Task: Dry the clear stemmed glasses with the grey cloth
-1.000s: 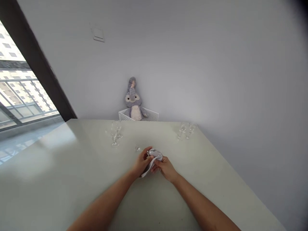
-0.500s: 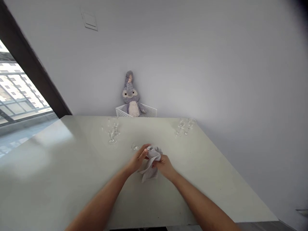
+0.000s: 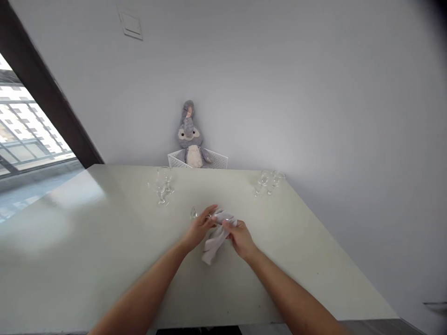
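In the head view, my left hand [image 3: 199, 231] is closed around a clear stemmed glass [image 3: 193, 213]. The glass lies roughly sideways; its foot sticks out to the left of my fingers, and most of the bowl is hidden by fingers and fabric. My right hand [image 3: 242, 239] pinches a light grey cloth [image 3: 213, 245] bunched against the bowl end. A loose part of this cloth hangs down between my hands, over the tabletop.
Clear stemmed glasses [image 3: 162, 187] stand on the pale table [image 3: 104, 260] at the back left. More such glasses [image 3: 264, 179] are at the back right. Behind the table's far edge, a grey plush toy [image 3: 193, 156] sits in a white perforated basket [image 3: 219, 161] by the wall.
My right hand has turned, and its thumb now lies over the cloth. The cloth's hanging part has become narrower and swung left. The glass foot has tilted to a more edge-on view.
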`<action>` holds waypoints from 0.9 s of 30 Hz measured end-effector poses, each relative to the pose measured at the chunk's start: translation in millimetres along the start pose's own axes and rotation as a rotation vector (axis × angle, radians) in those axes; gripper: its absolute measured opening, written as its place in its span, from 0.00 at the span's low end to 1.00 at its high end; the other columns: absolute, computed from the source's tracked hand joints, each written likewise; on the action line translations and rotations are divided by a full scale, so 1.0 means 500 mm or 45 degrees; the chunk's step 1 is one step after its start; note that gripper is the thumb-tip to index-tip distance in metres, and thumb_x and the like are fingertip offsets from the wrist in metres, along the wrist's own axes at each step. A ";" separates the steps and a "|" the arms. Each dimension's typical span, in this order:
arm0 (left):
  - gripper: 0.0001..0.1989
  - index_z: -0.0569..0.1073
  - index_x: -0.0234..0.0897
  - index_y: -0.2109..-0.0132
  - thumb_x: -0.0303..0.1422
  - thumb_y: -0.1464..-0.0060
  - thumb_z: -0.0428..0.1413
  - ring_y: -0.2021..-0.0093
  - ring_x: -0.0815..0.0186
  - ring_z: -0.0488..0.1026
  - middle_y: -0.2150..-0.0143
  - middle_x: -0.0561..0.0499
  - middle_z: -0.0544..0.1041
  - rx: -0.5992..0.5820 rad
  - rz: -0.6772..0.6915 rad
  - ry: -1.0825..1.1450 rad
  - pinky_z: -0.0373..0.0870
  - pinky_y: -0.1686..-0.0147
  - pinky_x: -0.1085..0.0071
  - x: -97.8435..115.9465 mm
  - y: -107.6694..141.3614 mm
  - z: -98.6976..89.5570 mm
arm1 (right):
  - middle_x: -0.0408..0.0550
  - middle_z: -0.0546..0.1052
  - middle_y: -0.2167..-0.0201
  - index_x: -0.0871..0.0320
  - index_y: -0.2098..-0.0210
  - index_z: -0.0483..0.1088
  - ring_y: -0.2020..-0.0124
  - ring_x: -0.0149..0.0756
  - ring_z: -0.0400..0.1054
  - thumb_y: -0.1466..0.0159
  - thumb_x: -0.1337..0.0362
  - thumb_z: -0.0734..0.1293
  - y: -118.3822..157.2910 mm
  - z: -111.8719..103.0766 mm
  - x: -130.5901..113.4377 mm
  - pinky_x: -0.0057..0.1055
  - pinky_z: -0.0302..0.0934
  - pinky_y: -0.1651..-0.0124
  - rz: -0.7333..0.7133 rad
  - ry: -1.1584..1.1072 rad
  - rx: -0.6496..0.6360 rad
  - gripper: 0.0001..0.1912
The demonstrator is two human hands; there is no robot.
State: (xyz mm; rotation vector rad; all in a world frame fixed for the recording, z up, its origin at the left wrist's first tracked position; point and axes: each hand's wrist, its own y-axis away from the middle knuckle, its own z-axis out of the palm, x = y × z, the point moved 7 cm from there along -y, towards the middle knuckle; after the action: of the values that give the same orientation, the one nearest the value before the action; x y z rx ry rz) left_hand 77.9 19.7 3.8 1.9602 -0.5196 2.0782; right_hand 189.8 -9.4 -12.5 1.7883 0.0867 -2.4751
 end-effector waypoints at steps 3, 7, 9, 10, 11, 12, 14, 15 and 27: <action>0.21 0.68 0.38 0.52 0.38 0.54 0.56 0.59 0.65 0.69 0.52 0.45 0.69 0.012 0.195 -0.072 0.67 0.59 0.69 0.027 0.000 0.001 | 0.46 0.73 0.74 0.59 0.63 0.71 0.77 0.31 0.64 0.46 0.52 0.65 -0.001 -0.004 0.008 0.29 0.59 0.72 0.142 -0.299 0.005 0.18; 0.19 0.68 0.35 0.53 0.41 0.49 0.50 0.71 0.69 0.69 0.69 0.50 0.73 0.059 0.116 -0.208 0.68 0.69 0.71 0.010 -0.005 -0.012 | 0.43 0.72 0.75 0.59 0.68 0.72 0.75 0.30 0.62 0.51 0.57 0.69 0.006 0.010 -0.002 0.27 0.58 0.71 -0.023 0.093 -0.030 0.14; 0.21 0.66 0.35 0.51 0.43 0.45 0.44 0.76 0.70 0.67 0.76 0.53 0.70 0.045 0.074 -0.295 0.66 0.75 0.74 0.000 -0.003 -0.015 | 0.42 0.72 0.77 0.59 0.74 0.72 0.74 0.31 0.62 0.53 0.58 0.70 0.009 0.011 -0.009 0.27 0.57 0.69 -0.116 0.301 0.027 0.11; 0.21 0.66 0.35 0.51 0.43 0.44 0.41 0.78 0.71 0.65 0.78 0.54 0.69 0.044 0.088 -0.380 0.65 0.77 0.74 0.001 0.000 -0.016 | 0.42 0.71 0.78 0.59 0.75 0.72 0.74 0.31 0.62 0.53 0.58 0.70 0.008 0.008 -0.011 0.28 0.57 0.69 -0.114 0.325 0.063 0.11; 0.21 0.65 0.36 0.50 0.42 0.43 0.40 0.79 0.71 0.65 0.80 0.54 0.69 0.061 0.136 -0.505 0.64 0.77 0.75 0.008 0.003 -0.018 | 0.42 0.71 0.79 0.60 0.76 0.72 0.75 0.31 0.62 0.52 0.57 0.69 0.006 0.001 -0.011 0.29 0.58 0.69 -0.080 0.295 0.102 0.12; 0.20 0.65 0.37 0.49 0.41 0.43 0.40 0.79 0.71 0.65 0.80 0.54 0.69 0.089 0.221 -0.667 0.64 0.75 0.74 0.021 0.008 -0.019 | 0.41 0.71 0.80 0.60 0.75 0.72 0.76 0.31 0.62 0.52 0.56 0.69 0.003 -0.007 -0.011 0.29 0.58 0.70 -0.030 0.233 0.139 0.13; 0.17 0.65 0.39 0.49 0.38 0.44 0.43 0.71 0.66 0.69 0.73 0.50 0.73 0.160 0.455 -1.047 0.65 0.67 0.69 0.056 0.020 -0.013 | 0.42 0.71 0.80 0.61 0.72 0.72 0.78 0.31 0.63 0.53 0.55 0.69 -0.003 -0.027 -0.011 0.31 0.59 0.71 0.070 0.106 0.212 0.15; 0.16 0.66 0.40 0.49 0.36 0.45 0.46 0.64 0.63 0.69 0.67 0.48 0.74 0.193 0.576 -1.235 0.63 0.61 0.65 0.072 0.025 -0.007 | 0.43 0.71 0.80 0.61 0.71 0.72 0.77 0.32 0.64 0.54 0.55 0.70 -0.006 -0.035 -0.011 0.31 0.60 0.72 0.106 0.064 0.234 0.16; 0.18 0.69 0.40 0.55 0.43 0.43 0.41 0.73 0.66 0.69 0.75 0.50 0.74 0.029 0.343 -1.784 0.57 0.70 0.71 0.029 -0.001 -0.037 | 0.48 0.75 0.73 0.63 0.67 0.73 0.69 0.38 0.67 0.50 0.52 0.67 -0.022 -0.079 -0.084 0.35 0.59 0.62 0.011 0.324 -0.017 0.20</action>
State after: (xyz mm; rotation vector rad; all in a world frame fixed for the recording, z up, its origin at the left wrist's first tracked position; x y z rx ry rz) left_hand 60.0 26.8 17.5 3.2102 -0.9736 0.4194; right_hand 238.9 6.9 14.8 2.0831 0.1112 -2.2228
